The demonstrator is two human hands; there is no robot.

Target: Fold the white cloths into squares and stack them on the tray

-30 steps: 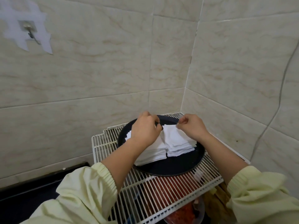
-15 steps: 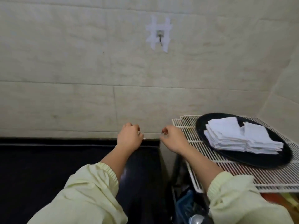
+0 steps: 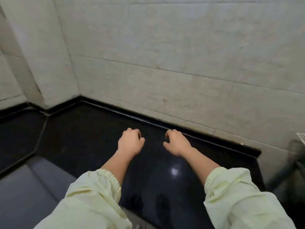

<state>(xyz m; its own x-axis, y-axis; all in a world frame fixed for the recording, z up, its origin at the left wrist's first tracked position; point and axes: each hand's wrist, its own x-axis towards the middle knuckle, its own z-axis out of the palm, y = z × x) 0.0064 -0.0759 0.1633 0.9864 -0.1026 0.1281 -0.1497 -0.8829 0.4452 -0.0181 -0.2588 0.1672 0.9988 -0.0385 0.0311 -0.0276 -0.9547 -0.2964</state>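
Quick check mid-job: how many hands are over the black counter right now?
2. The left hand is over the middle of the black counter, fingers curled; the right hand is just to its right, apart, also curled. Neither visibly holds anything.

Kitchen-type corner, tiled and stone-topped.
Glossy black stone countertop across near and middle ground, light glare on the polish; raised black edge strip along the far side, against the wall. Large pale marbled wall tiles far and left, grout lines plain, meeting at a far-left corner. Grey lower surface near left, beyond the counter edge. Corner of a white wire rack just in at far right. Domestic or commercial: cannot tell.
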